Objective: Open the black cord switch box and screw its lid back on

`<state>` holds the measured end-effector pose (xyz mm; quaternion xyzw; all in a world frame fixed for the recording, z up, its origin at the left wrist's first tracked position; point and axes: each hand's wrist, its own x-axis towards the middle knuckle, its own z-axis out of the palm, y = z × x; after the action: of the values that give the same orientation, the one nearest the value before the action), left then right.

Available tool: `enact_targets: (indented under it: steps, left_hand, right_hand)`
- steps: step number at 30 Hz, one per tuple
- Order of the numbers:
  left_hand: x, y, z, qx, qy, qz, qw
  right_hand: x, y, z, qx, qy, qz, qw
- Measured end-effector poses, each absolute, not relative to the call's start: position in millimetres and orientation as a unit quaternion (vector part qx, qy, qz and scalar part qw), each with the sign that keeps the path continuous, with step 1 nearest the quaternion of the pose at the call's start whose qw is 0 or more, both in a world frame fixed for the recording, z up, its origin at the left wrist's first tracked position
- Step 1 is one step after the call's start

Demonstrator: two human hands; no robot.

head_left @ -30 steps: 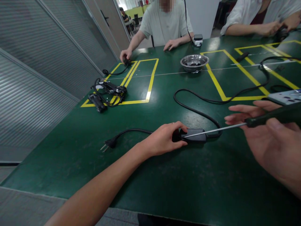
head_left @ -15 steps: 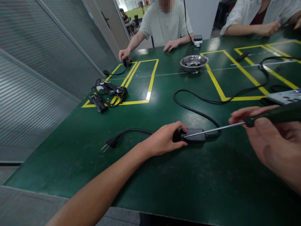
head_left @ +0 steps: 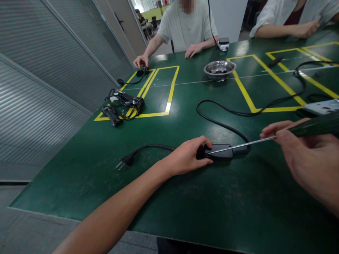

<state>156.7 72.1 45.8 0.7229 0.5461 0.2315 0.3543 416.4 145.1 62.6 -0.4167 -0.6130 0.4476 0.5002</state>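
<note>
My left hand [head_left: 188, 156] is closed around the near end of a small black power adapter [head_left: 222, 152] that lies flat on the green table [head_left: 185, 211]. My right hand [head_left: 304, 155] grips the dark green handle of a long screwdriver [head_left: 312, 127]. Its thin metal shaft [head_left: 241, 145] reaches left, and the tip rests on top of the adapter beside my left thumb. A black cord [head_left: 153, 145] runs left from the adapter to a two-pin plug [head_left: 124, 162]. Another black cable [head_left: 219, 121] loops away from its right end.
A steel bowl [head_left: 219, 69] stands at the far middle. A pile of black adapters and cords [head_left: 122, 105] lies at the left on yellow tape lines. A grey device [head_left: 321, 106] sits at the right edge. Two other people sit across the table with their hands on it.
My right fingers have closed around the screwdriver handle, where they were stretched out a second ago. The left hand and the adapter have stayed in place.
</note>
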Motion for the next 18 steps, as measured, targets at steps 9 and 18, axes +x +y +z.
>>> enact_targets:
  steps: [9,18]
  left_hand:
    - [158.6,72.0,43.4,0.728,0.547,0.236,0.339]
    - [159.4,71.6,43.0,0.733,0.552,0.229,0.325]
  right_hand:
    - [413.9,137.1,65.9,-0.365,-0.609,0.488,0.508]
    - [409.7,141.6,60.6,-0.372,-0.557,0.527,0.523]
